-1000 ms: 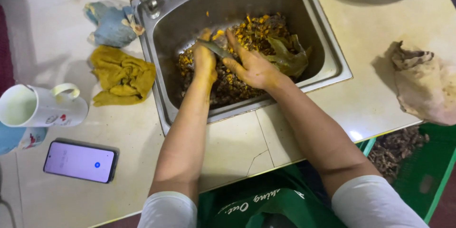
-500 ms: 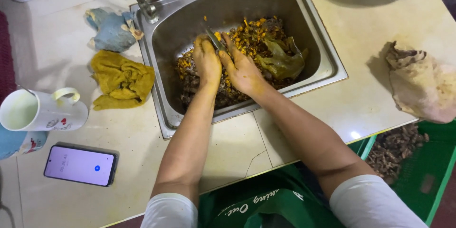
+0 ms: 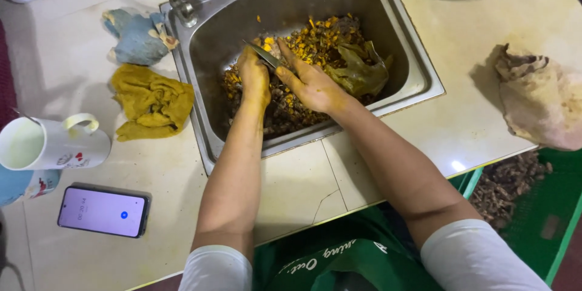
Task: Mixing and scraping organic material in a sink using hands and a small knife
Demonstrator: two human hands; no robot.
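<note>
Both hands have shifted a little toward the far side of the sink since half a second ago, and the blade now points more to the left than it did. At this moment the left hand [image 3: 254, 77] is closed around the handle end of a small knife [image 3: 264, 56], whose grey blade slants up and to the left above the heap. Just beside it, the right hand [image 3: 310, 83] has its fingers [image 3: 286, 56] stretched out toward the blade, the fingertips close to or touching the metal (whether they pinch anything between them I cannot tell, since the knife and the left hand hide that spot). Under both hands lies a heap of orange and brown peelings [image 3: 303, 48] that covers much of the bottom of the steel sink [image 3: 400, 42], and a crumpled olive-green bag [image 3: 359, 71] rests on the heap just to the right of the right hand. Both hands are stained yellow. On the pale counter [image 3: 303, 182] left of the sink lie a yellow cloth [image 3: 151, 102] and, farther back, a blue cloth [image 3: 136, 37]; nearer the front stand a white mug [image 3: 51, 144] and a phone [image 3: 103, 211] with its screen lit. Well apart on the right sits a stained beige sack [image 3: 539, 103].
</note>
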